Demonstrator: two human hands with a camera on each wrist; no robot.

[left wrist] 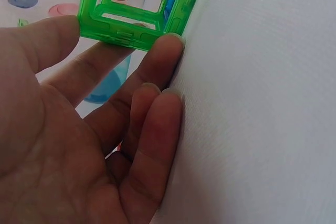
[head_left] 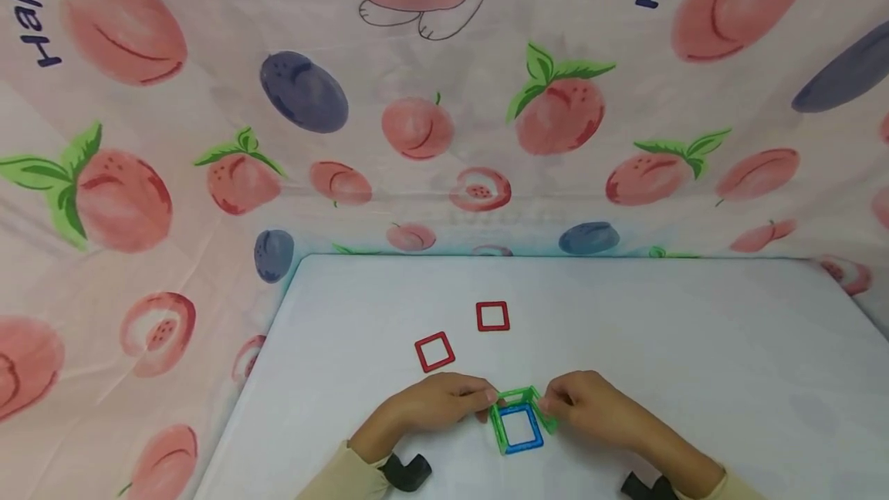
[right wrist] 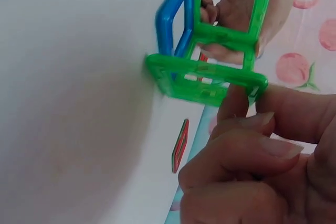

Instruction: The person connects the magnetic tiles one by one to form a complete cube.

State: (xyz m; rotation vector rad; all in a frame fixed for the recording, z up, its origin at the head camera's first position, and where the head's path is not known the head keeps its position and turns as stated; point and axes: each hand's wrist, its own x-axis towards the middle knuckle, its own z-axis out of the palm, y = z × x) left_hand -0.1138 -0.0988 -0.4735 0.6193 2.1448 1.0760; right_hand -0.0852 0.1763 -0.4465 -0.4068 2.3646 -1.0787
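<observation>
A blue magnetic square tile (head_left: 524,447) lies flat on the white table, with green square tiles standing along its left, back and right sides like a small open box. My left hand (head_left: 444,401) grips the box's back left corner, thumb and fingertips on the green frame (left wrist: 123,36) in the left wrist view. On the other side, my right hand (head_left: 590,407) pinches the top edge of the right green tile (right wrist: 205,67) between thumb and index finger. That tile leans outward from the blue one. Its other fingers are curled in below.
Two red square tiles lie flat beyond the box, one (head_left: 434,352) near the left hand and one (head_left: 492,316) farther back. A fruit-print cloth (head_left: 417,199) hangs behind the white table (head_left: 694,315) and down its left side.
</observation>
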